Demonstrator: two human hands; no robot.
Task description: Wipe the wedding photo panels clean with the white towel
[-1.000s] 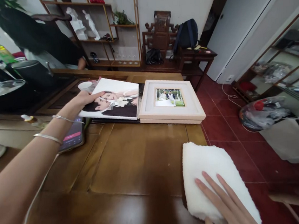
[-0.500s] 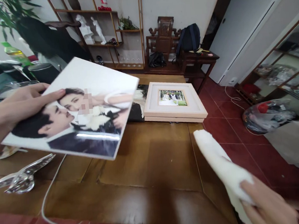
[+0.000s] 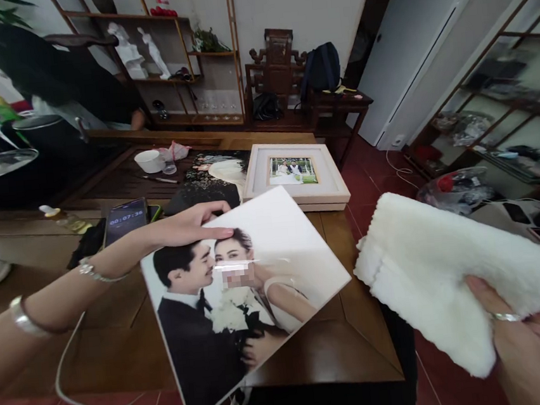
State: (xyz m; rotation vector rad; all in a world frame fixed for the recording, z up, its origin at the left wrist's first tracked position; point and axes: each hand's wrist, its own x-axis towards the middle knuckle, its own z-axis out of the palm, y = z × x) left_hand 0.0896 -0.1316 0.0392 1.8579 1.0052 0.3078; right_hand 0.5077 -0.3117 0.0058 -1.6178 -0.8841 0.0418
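Photo panel in one hand, fluffy cloth in the other

The photo panel is up in front of the person, tilted, over the near edge of the brown counter. I cannot tell if it touches the wood. The left hand pinches its top edge, with the thumb on the front and the fingers going behind. The right hand grips the white cloth, with the thumb on top. The cloth is off to the right, apart from the panel.

The panel looks flat and stiff, and it is probably not very heavy. Its front is shiny, so it may be slippery and show finger marks. The corners look sharp and could get chipped. The thin edges seem the best place to hold it, with one hand on each side. The cloth looks soft and floppy.

The phone on the counter shows numbers that look like 00:07:36, but the last one is hard to read. I cannot read any brand names.
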